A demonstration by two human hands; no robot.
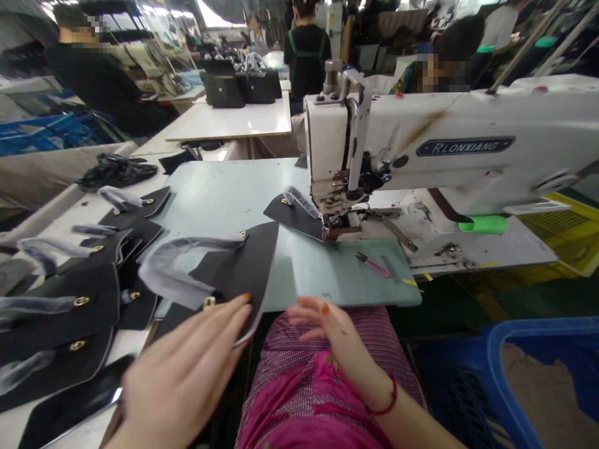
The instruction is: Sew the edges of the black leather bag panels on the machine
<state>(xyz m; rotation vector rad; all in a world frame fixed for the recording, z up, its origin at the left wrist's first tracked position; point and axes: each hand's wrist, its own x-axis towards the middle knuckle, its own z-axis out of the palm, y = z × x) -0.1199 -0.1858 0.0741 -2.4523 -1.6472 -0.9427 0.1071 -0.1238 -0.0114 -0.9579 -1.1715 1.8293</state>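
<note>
One black panel (pixel 255 259), plastic-wrapped handle (pixel 161 268); left hand (pixel 180 368) touching, grip unclear; right hand (pixel 334 330) released.

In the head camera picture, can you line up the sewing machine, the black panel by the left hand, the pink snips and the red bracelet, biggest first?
1. Sewing machine
2. Black panel, though partly hidden
3. Pink snips and red bracelet: too alike to rank

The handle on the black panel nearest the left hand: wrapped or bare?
Wrapped: whitish translucent film covers the handle; gold-coloured fittings show at its ends.
</note>
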